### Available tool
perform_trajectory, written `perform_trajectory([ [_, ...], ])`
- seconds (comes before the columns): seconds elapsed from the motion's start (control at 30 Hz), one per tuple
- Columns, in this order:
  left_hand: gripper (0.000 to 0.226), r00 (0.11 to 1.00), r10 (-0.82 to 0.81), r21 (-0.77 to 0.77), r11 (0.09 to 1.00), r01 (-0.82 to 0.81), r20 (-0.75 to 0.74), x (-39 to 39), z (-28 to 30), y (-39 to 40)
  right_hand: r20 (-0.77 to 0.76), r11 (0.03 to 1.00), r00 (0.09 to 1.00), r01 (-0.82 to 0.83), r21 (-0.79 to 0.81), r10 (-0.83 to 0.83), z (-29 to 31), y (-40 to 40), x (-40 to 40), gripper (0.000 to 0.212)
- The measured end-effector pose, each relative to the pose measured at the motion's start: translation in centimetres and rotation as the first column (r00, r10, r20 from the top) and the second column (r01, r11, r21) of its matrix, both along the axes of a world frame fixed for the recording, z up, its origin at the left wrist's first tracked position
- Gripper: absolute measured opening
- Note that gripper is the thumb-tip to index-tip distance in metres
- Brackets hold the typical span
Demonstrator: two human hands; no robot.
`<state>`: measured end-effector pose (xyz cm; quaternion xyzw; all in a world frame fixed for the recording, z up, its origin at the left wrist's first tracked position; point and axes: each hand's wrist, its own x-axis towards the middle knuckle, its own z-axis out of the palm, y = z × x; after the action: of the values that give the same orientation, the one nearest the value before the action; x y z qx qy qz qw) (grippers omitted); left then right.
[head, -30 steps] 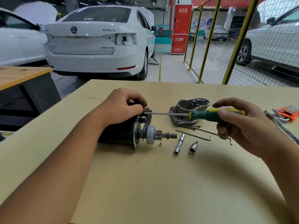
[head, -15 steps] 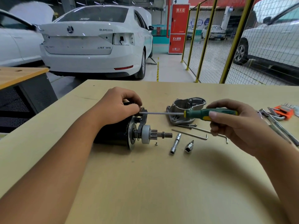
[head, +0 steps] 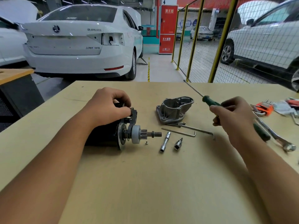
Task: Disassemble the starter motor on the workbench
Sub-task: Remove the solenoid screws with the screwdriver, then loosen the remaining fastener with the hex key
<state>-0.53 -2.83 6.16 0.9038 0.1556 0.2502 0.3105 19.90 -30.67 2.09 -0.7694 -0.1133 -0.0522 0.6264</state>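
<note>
Workbench (head: pixel 145 183): one starter motor (head: pixel 113 135), two hex keys (head: pixel 186 131)

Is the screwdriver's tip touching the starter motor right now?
No, the green-handled screwdriver in the right hand points up and away from the black starter motor.

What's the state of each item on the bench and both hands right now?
starter motor: on its side, nose housing off, pinion exposed
left hand: pinching a small part at the motor's top
right hand: gripping the screwdriver
screwdriver: lifted clear, tip pointing up and away
nose housing: detached, lying apart on the bench
socket extension: loose on the bench
small screw: loose beside the pinion
</note>
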Motion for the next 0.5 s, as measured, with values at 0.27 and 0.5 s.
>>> perform_trajectory([
  [0.27,0.020,0.999,0.014,0.017,1.000,-0.014,-0.040,-0.3,0.2,-0.2,0.144,0.744,0.989,0.081,-0.663,0.020,-0.6,0.4,-0.5,0.025],
  [0.5,0.021,1.000,-0.013,-0.013,1.000,0.012,-0.025,-0.4,0.0,0.2,0.450,0.503,0.738,0.173,-0.847,0.503,-0.1,2.3,-3.9,0.018],
])
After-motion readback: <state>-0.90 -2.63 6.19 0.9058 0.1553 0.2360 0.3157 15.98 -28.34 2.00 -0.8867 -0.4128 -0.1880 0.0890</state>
